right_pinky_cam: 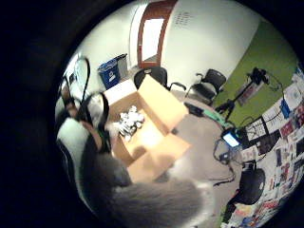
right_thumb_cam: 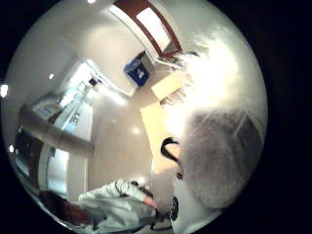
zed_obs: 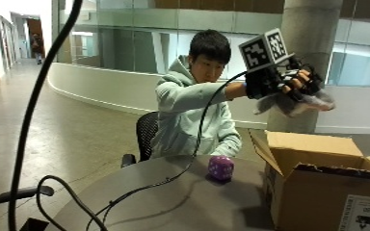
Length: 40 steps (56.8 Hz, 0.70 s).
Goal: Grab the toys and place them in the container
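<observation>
Cardboard box (zed_obs: pixel 313 178) below, grey plush toy (zed_obs: pixel 294 102) clutched in the raised grip (zed_obs: pixel 287 84).

Close against the palm sits a grey and white furry toy (right_thumb_cam: pixel 219 161), its pale fur glaring bright. Past it lies a tan cardboard box flap (right_thumb_cam: pixel 153 131), with a blue bin (right_thumb_cam: pixel 138 72) against the far wall beside a brown-framed door (right_thumb_cam: pixel 156 27).

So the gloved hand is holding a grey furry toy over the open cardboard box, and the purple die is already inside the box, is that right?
Not quite. The gloved hand does hold the grey furry toy above the open cardboard box, but the outside view shows the purple die sitting on the table beside the box, not inside it.
</observation>
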Each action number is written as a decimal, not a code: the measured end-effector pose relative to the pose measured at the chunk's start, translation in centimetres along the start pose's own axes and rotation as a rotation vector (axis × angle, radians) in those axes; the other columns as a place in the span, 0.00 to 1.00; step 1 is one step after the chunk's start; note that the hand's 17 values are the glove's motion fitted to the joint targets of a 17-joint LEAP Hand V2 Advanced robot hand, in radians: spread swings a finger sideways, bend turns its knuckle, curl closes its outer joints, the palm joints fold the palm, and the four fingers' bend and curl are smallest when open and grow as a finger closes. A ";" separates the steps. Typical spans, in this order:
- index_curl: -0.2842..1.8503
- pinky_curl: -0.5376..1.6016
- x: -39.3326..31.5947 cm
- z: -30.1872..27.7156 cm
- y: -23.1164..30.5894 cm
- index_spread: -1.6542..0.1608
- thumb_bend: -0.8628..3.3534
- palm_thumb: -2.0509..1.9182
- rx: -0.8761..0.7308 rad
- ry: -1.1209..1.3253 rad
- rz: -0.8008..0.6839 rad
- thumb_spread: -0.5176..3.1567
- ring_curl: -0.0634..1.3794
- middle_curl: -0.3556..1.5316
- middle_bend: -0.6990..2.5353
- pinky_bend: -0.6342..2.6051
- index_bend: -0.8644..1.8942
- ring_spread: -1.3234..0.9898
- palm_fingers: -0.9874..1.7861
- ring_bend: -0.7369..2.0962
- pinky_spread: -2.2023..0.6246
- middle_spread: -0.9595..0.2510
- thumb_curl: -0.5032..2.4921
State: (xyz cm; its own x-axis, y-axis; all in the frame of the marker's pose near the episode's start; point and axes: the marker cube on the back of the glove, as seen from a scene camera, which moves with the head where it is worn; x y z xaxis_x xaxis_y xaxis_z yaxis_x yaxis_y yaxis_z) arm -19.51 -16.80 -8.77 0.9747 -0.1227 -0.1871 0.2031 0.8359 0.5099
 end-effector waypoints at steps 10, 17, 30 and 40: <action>0.45 0.47 0.3 1.6 2.1 0.76 0.19 0.54 -0.093 -0.029 -0.016 0.39 0.31 0.46 0.33 0.50 0.36 0.51 0.16 0.47 0.74 0.75 0.39; 0.41 0.44 -0.6 0.2 6.7 0.76 0.20 0.53 -0.078 -0.039 -0.127 0.42 0.22 0.42 0.27 0.46 0.36 0.53 0.24 0.38 0.77 0.78 0.36; 0.36 0.41 -0.1 2.0 19.0 0.76 0.20 0.53 -0.211 0.050 -0.300 0.45 0.20 0.39 0.26 0.40 0.37 0.54 0.30 0.33 0.78 0.77 0.32; 0.34 0.41 2.8 9.1 26.1 0.76 0.20 0.53 -0.471 0.051 -0.329 0.47 0.21 0.39 0.27 0.39 0.37 0.53 0.33 0.33 0.78 0.77 0.30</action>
State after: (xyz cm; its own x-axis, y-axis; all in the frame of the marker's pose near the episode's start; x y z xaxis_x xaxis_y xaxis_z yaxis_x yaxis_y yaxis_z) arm -10.65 -0.15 11.65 0.8592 -0.4000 -0.3191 0.4195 0.9077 -0.0085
